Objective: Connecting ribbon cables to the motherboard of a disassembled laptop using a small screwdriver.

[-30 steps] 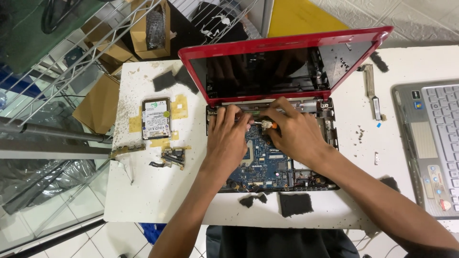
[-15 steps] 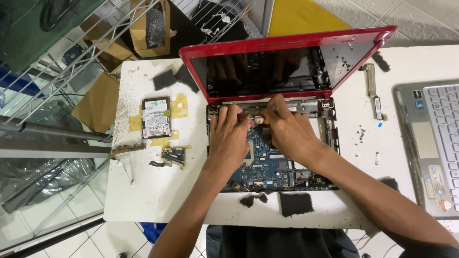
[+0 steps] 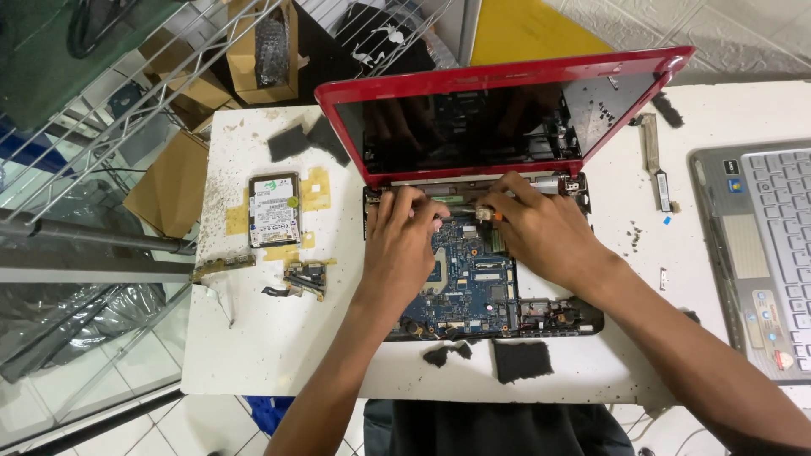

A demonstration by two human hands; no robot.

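Head view: 2 hands inside an opened red laptop [image 3: 473, 93].
Left hand [image 3: 404, 241] lies flat, fingers loose, on the blue circuit board [image 3: 473, 283]; right hand [image 3: 541, 232] pinches a small orange-tipped tool [image 3: 488, 215] near the hinge on the white table [image 3: 279, 338].

Laptop lid [image 3: 507, 80]: red frame, black screen.
Circuit board [image 3: 473, 283]: blue.
Table [image 3: 270, 338]: white, brown-speckled.
Hard drive [image 3: 274, 209]: silver, white label.
Foam pad [image 3: 521, 359]: black.
Second laptop [image 3: 760, 253]: silver-grey.
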